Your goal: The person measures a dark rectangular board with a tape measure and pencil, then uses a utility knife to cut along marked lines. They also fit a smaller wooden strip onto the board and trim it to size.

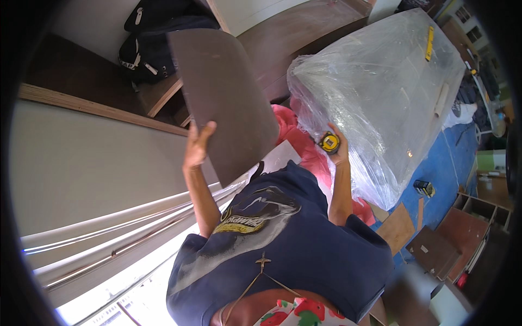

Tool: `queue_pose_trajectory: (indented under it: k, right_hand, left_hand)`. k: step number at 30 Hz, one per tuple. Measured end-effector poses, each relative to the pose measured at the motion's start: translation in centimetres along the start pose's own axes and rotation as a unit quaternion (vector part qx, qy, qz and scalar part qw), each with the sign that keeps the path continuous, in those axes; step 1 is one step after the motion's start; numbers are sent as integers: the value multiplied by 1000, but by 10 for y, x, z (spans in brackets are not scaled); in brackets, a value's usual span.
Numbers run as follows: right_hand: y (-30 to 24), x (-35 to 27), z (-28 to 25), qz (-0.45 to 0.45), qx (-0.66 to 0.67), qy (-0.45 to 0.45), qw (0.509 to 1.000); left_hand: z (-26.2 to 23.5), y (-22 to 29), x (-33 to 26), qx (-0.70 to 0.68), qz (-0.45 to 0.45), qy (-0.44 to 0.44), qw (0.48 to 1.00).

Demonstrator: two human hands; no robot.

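A dark brown flat board (225, 103) stands tilted in front of me, its left edge gripped by my left hand (199, 144), with the thumb on its near face and the other fingers behind. In my right hand (340, 144) sits a yellow and black tape measure (329, 142), the fingers wrapped round it. No drawn-out blade can be made out. My right hand is beside a large bulky item wrapped in clear plastic (375, 103). Pink sheeting (310, 144) lies between the board and that wrapped item.
A black bag (157, 49) rests on brown shelving (76, 73) at the far left. On the plastic wrap lies a yellow level (429, 43). To the right, a can (424, 188) and a plywood piece (397, 231) lie on blue floor covering (440, 163), near brown cabinet parts (435, 251).
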State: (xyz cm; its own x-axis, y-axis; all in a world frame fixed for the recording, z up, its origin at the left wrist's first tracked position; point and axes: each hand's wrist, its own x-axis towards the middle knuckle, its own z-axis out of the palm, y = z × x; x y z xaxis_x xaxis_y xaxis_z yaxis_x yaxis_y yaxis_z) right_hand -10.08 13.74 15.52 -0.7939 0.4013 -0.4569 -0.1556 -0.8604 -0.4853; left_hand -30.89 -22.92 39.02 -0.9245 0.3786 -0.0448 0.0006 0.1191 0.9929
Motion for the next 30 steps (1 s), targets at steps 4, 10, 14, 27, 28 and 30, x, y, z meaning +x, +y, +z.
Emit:
queue_pose_trajectory:
  k: [4, 10, 14, 27, 28, 30]
  right_hand:
    - [-31, 0, 28, -10, -120, 32, 992]
    - [-80, -10, 63, -77, -285, -77, 952]
    - [-81, -30, 81, -167, -420, 55, 890]
    - [-89, -531, 238, -560, -681, -26, 472]
    - [-85, -550, 252, -549, -707, -54, 443]
    - [-80, -578, 264, -528, -739, -77, 412]
  left_hand:
    - [22, -28, -14, -34, -44, -82, 995]
    - [19, -34, -30, 41, -62, -108, 991]
    - [43, -37, -40, 109, -14, -159, 981]
    - [67, -31, -37, 114, 25, -343, 932]
    - [76, -24, -43, 118, 49, -346, 930]
    - [93, -13, -58, 81, 10, -352, 932]
